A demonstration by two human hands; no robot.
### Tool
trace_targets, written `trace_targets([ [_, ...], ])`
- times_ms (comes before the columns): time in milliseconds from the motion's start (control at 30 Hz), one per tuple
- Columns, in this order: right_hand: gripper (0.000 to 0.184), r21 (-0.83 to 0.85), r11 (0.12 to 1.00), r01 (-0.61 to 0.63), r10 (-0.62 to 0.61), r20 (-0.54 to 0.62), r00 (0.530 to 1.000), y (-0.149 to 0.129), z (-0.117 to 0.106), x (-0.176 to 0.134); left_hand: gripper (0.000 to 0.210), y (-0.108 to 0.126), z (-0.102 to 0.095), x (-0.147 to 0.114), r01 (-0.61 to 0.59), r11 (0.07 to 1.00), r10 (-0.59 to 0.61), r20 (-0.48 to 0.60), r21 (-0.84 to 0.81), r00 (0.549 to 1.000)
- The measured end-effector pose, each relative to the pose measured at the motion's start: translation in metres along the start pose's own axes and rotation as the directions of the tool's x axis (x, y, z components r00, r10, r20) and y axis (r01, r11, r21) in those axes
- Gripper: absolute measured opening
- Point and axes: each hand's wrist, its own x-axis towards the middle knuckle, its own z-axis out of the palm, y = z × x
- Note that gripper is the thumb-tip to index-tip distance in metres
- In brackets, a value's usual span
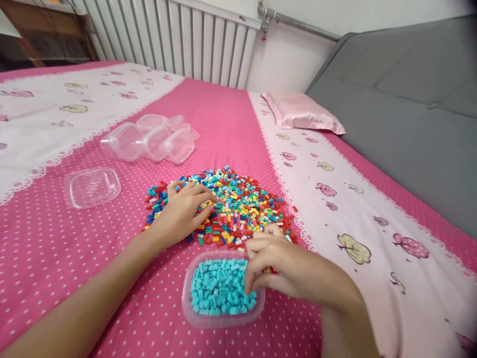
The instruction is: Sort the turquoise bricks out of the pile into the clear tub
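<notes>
A mixed heap of small toy building bricks (pixel 238 199) in red, yellow, blue, green and turquoise lies on the pink bedding. My left hand (pixel 186 209) rests on the heap's left part, its fingers loosely bent and thumb apart, touching bricks. Closer to me stands a clear plastic container (pixel 186 308) filled with turquoise bricks (pixel 219 288). Over its right rim hangs my right hand (pixel 274 258), fingers pointing down and pinched together above the turquoise bricks. Whatever its fingertips may hold is hidden.
Several empty clear containers (pixel 152 141) lie in a cluster beyond the heap. A clear lid (pixel 93 188) is flat on the bed at the left. A pink pillow (pixel 301 110) sits near the grey headboard (pixel 395 99), and a white radiator (pixel 167 40) stands behind the bed.
</notes>
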Motion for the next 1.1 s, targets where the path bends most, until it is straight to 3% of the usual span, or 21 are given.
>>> trace_targets([
  [133, 0.011, 0.09, 0.993, 0.069, -0.056, -0.147, 0.988, 0.002, -0.001, 0.005, 0.021, -0.001, 0.002, -0.001, -0.002, 0.999, 0.002, 0.012, 0.039, 1.0],
  [233, 0.012, 0.135, 0.99, 0.037, 0.017, -0.381, 0.925, 0.01, 0.003, 0.018, 0.02, -0.001, 0.004, -0.002, -0.021, 0.995, 0.018, 0.034, 0.095, 0.999],
  [333, 0.013, 0.245, 0.967, -0.074, 0.217, -0.631, 0.745, 0.026, 0.011, 0.034, 0.022, 0.0, 0.007, -0.002, -0.046, 0.991, 0.043, 0.025, 0.129, 0.999],
  [433, 0.014, 0.346, 0.931, -0.115, 0.351, -0.763, 0.543, 0.043, 0.017, 0.044, 0.027, 0.003, 0.01, 0.0, -0.109, 0.986, 0.105, 0.031, 0.129, 0.994],
  [500, 0.018, 0.364, 0.923, -0.121, 0.375, -0.791, 0.483, 0.05, 0.019, 0.047, 0.031, 0.005, 0.013, 0.001, -0.159, 0.979, 0.156, 0.036, 0.13, 0.987],
  [700, 0.02, 0.352, 0.929, -0.117, 0.362, -0.793, 0.49, 0.052, 0.023, 0.056, 0.029, 0.008, 0.024, 0.002, -0.24, 0.948, 0.232, 0.06, 0.208, 0.971],
  [933, 0.019, 0.328, 0.941, -0.088, 0.322, -0.782, 0.534, 0.049, 0.027, 0.064, 0.03, 0.01, 0.027, 0.0, -0.252, 0.93, 0.239, 0.082, 0.266, 0.968],
  [1100, 0.019, 0.32, 0.943, -0.087, 0.316, -0.787, 0.529, 0.049, 0.027, 0.063, 0.028, 0.01, 0.027, 0.0, -0.244, 0.933, 0.228, 0.089, 0.264, 0.969],
])
